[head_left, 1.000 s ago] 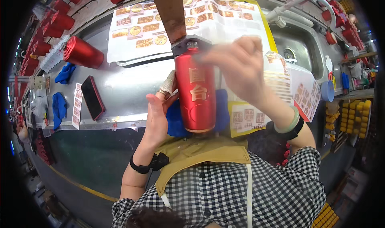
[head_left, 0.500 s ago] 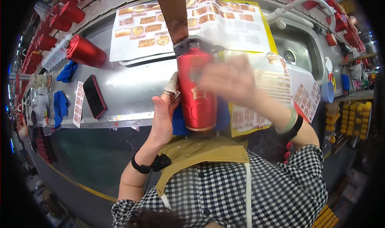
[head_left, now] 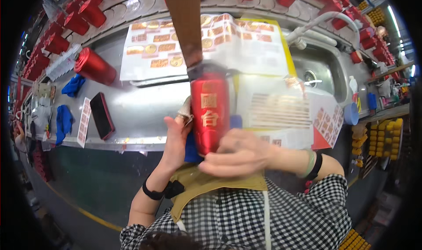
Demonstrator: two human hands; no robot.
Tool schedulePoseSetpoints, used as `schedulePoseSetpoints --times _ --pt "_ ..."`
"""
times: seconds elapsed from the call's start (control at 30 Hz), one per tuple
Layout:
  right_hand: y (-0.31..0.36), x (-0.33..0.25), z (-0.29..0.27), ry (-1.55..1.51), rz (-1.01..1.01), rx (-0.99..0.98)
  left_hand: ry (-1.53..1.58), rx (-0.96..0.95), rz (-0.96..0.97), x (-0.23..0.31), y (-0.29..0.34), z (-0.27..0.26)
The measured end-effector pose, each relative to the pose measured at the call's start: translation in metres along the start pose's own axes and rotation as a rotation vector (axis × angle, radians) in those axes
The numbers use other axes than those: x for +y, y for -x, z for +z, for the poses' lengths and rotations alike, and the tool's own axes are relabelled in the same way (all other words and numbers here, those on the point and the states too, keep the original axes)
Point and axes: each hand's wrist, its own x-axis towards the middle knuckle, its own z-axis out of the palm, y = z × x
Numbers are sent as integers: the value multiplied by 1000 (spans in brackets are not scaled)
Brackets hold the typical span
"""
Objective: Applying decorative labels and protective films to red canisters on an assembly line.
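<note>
A red bottle (head_left: 210, 111) with gold lettering lies in front of me, its neck pointing away. My left hand (head_left: 176, 138) steadies the bottle's left side, thumb raised; one finger wears a pale ribbed cover, and the other fingers are partly hidden by the bottle. My right hand (head_left: 239, 153) is blurred at the lower right end of the bottle, its fingers stretched leftward, with nothing visible in them. A brown bar (head_left: 184, 26) reaches down to the bottle's neck at a dark bracket (head_left: 209, 69). Blue cloth (head_left: 191, 150) shows beneath the bottle.
Sticker sheets (head_left: 162, 48) cover the back of the metal counter (head_left: 145, 98). To the left are another red bottle (head_left: 94, 66), a phone (head_left: 102, 116) and blue cloths (head_left: 64, 123). A sink (head_left: 314, 70) and a blue cup (head_left: 351, 114) are at right. Red containers (head_left: 90, 13) line a conveyor behind.
My right hand has swept from the bottle's middle down toward its near end, uncovering the gold lettering. My left hand has stayed at its side. The whole view has shifted slightly.
</note>
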Motion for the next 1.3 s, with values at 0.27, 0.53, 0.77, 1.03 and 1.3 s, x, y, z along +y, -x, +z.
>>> schedulePoseSetpoints --times 0.27,0.53,0.77,1.03,1.3 --pt "-19 76 -44 425 482 351 68 15 146 -1 1 5" --pt "32 66 -59 -266 995 351 -310 102 187 2 -18 25" --pt "153 181 -134 -47 1602 443 -375 55 149 -1 -18 24" --pt "312 271 -185 -481 2010 781 -381 66 109 9 -14 25" --pt "189 261 -185 -1064 1611 623 -413 79 152 16 -15 32"
